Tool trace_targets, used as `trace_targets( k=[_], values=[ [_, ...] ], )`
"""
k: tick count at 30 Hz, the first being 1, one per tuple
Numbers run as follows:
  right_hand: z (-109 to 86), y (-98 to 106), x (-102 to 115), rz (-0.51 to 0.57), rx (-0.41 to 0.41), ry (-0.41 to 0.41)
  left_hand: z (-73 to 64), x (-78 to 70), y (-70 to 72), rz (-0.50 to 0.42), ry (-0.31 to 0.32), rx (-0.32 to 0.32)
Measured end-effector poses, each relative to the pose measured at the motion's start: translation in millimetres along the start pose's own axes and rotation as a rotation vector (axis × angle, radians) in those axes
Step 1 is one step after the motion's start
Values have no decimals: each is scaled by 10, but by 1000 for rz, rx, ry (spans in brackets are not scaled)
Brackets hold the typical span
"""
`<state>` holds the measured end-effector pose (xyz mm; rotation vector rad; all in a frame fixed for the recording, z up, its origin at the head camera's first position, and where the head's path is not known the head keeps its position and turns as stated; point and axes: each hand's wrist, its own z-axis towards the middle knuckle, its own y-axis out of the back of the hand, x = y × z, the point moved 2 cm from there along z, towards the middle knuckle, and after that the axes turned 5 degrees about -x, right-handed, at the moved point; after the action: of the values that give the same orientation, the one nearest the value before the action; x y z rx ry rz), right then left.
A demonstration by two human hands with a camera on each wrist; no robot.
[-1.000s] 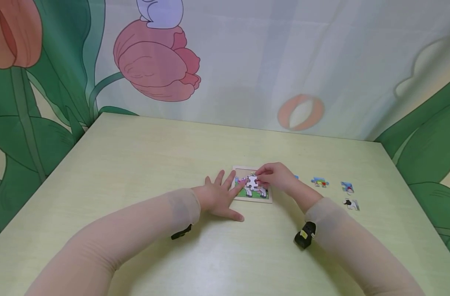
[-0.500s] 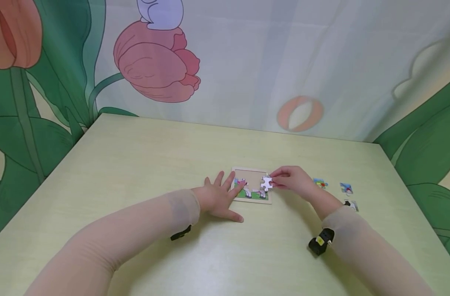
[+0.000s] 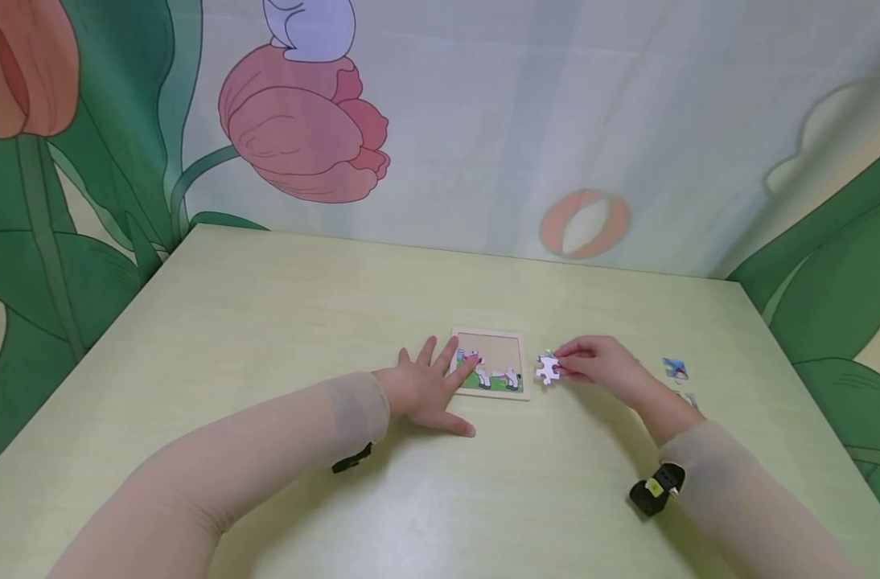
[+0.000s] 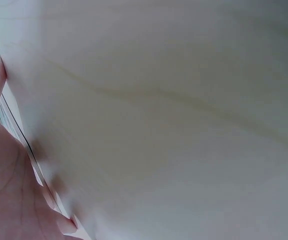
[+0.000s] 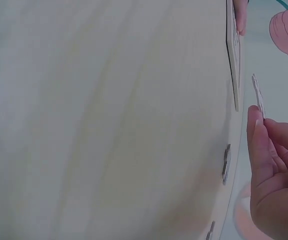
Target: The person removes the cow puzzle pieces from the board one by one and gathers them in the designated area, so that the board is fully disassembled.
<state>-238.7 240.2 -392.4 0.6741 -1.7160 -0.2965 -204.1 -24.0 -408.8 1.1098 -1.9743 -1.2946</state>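
In the head view a small framed puzzle board (image 3: 489, 344) lies on the table, its lower row filled with pieces showing pink-and-white animal parts and green grass. My left hand (image 3: 429, 394) is spread flat at the board's left side, fingertips over its left edge and pieces. To the right of the board my right hand (image 3: 601, 366) pinches a white puzzle piece (image 3: 547, 368) between thumb and fingers. The right wrist view shows that puzzle piece (image 5: 258, 95) edge-on, held above the table. Only part of the left hand (image 4: 14, 185) appears in the left wrist view.
Loose puzzle pieces lie to the right: a blue one (image 3: 676, 369) and another (image 3: 689, 399) partly behind the right forearm. A further piece (image 5: 227, 164) shows edge-on in the right wrist view. A printed curtain (image 3: 469, 121) hangs behind the table (image 3: 324, 297).
My right hand has lifted the white puzzle piece away from the board and carried it to the right, baring the board's upper area. My left hand has stayed in place.
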Motion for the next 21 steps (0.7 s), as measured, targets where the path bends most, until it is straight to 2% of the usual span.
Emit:
trace_targets(
  k=[11,21],
  values=[
    [-152,200,-192,6,-11,-4,-56,-18,41,-22,-8,3],
    [-272,407,-358,19,-21,-13,-78,-15,48,-20,-7,-20]
  ],
)
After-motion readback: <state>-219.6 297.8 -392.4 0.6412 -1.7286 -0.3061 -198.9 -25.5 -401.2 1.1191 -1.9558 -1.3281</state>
